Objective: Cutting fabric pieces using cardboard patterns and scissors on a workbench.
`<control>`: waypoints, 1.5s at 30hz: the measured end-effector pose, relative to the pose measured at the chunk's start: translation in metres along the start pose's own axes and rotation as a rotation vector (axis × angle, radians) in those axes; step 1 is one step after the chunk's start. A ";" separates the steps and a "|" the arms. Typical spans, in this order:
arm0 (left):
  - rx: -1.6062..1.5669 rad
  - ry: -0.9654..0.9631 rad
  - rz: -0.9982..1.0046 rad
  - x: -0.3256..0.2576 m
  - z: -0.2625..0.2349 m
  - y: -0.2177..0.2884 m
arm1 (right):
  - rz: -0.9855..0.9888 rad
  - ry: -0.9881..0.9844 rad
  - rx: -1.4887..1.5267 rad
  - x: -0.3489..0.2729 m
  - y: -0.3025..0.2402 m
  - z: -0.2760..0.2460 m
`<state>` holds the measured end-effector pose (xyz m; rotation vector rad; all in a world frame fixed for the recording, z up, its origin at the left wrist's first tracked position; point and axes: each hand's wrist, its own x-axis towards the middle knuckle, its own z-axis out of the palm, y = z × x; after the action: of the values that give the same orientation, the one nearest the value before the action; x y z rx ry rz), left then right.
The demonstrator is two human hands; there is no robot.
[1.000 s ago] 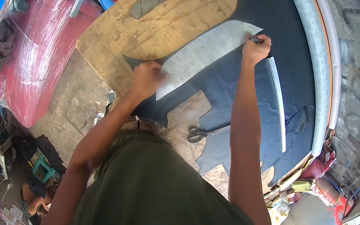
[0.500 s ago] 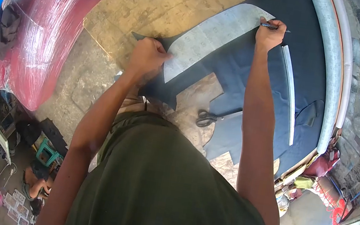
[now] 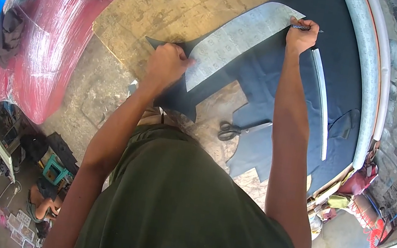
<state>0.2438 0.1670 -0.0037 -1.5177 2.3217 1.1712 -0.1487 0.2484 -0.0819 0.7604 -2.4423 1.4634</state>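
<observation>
the pale sheet point(image 3: 240, 40) lies between the hands point(image 3: 167, 64) point(image 3: 303, 35), one at each end.

From where I stand, the wearer has on a plain, dark olive-green shirt of soft cloth point(image 3: 185, 210), broad and rounded over the torso. Its surface is mostly smooth and matt, with long shallow folds down the left side and tighter wrinkles gathered toward the waist. Just past those wrinkles shows a small patch of beige cloth point(image 3: 150, 117); I can't make out what garment it belongs to. Both forearms are bare and slim, tapering to narrow wrists. The left hand point(image 3: 167, 65) and the right hand point(image 3: 303, 37) are uncovered too, down to the fingers.
</observation>
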 end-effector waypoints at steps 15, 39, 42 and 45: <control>0.029 -0.055 0.033 0.005 0.001 -0.001 | 0.136 0.069 0.028 -0.007 -0.011 0.000; 0.444 0.321 0.511 0.184 -0.119 0.036 | 0.257 0.119 -0.229 -0.253 -0.117 -0.116; 0.473 0.116 0.469 0.201 -0.121 0.043 | 0.283 0.124 -0.422 -0.280 -0.135 -0.113; 0.506 0.164 0.547 0.205 -0.115 0.038 | 0.187 0.079 -0.409 -0.280 -0.153 -0.096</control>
<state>0.1463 -0.0502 -0.0051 -0.8579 2.9460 0.4570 0.1593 0.3649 -0.0340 0.3901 -2.6785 0.9660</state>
